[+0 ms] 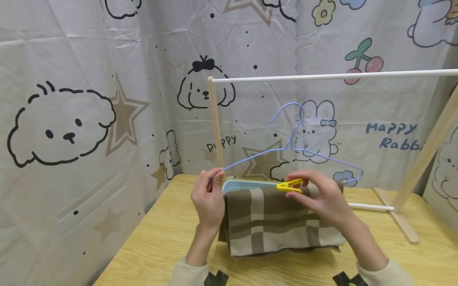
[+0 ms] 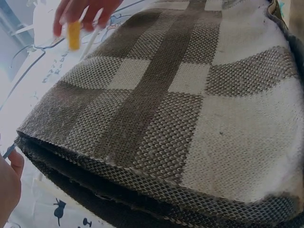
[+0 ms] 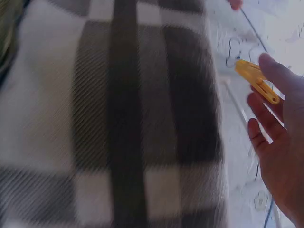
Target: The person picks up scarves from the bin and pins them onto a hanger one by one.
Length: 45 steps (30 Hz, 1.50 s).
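Note:
A blue wire hanger (image 1: pixel 322 155) stands upright with its hook at the top. Over its lower part hangs a folded brown and cream plaid cloth (image 1: pixel 272 222), whose layered edge shows in the left wrist view. My left hand (image 1: pixel 210 198) pinches the hanger's left corner beside the cloth's top fold. In my right hand (image 1: pixel 323 194), a yellow clothespin (image 1: pixel 289 185) is pinched between thumb and fingers, its tip pointing left in front of the cloth's top edge. The right wrist view shows this clothespin (image 3: pixel 256 80) apart from the plaid cloth (image 3: pixel 142 114).
A light blue container (image 1: pixel 247 185) sits behind the cloth on the wooden table (image 1: pixel 154 234). Beyond it stands a drying rack with a white top rod (image 1: pixel 322 75), wooden posts (image 1: pixel 425 155) and a low white bar (image 1: pixel 372 207). A printed curtain (image 1: pixel 82 51) surrounds the table.

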Each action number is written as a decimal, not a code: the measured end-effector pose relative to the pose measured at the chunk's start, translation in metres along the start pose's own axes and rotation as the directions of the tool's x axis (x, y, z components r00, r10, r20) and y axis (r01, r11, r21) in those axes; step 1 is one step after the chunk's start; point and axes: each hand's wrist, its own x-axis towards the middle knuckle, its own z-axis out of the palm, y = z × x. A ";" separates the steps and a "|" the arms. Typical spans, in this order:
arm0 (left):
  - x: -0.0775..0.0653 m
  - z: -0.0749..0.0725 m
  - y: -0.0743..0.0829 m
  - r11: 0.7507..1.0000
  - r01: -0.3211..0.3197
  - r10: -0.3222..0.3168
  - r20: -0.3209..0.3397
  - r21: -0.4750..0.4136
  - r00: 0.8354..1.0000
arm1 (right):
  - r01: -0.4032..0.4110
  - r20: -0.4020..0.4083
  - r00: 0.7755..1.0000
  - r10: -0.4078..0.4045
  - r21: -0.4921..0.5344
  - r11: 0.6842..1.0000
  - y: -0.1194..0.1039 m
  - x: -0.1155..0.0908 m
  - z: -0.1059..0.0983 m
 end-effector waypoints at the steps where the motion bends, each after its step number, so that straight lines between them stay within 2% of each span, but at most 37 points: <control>1: -0.001 0.001 0.000 1.000 0.003 -0.003 0.002 -0.004 1.000 | 0.016 0.028 0.999 -0.016 -0.004 1.000 -0.002 0.006 0.004; 8: -0.004 0.005 0.001 0.999 0.006 -0.006 0.005 -0.033 1.000 | 0.035 0.194 0.981 -0.030 -0.023 0.999 -0.009 0.029 0.024; 14: -0.006 0.009 0.003 1.000 -0.002 0.003 0.021 -0.021 1.000 | 0.016 0.279 0.960 -0.019 0.014 1.000 -0.013 0.041 0.035; 18: -0.007 0.010 0.005 1.000 -0.004 0.005 0.021 -0.013 1.000 | 0.018 0.309 0.951 -0.015 -0.007 1.000 -0.016 0.045 0.044; 24: -0.009 0.011 0.005 1.000 -0.011 0.012 0.025 -0.012 1.000 | -0.028 0.279 0.960 0.027 0.002 1.000 -0.020 0.046 0.057; 29: -0.010 0.010 0.003 1.000 -0.002 0.002 0.025 -0.013 1.000 | -0.099 0.257 0.963 0.081 0.059 0.993 -0.023 0.044 0.065; 33: -0.009 0.008 0.002 1.000 0.010 -0.009 0.022 -0.009 1.000 | -0.124 0.254 0.963 0.094 0.104 0.987 -0.023 0.042 0.068; 45: -0.008 0.007 0.004 0.999 0.035 -0.034 0.023 -0.029 0.999 | -0.109 0.173 0.980 0.096 0.066 0.992 -0.025 0.047 0.062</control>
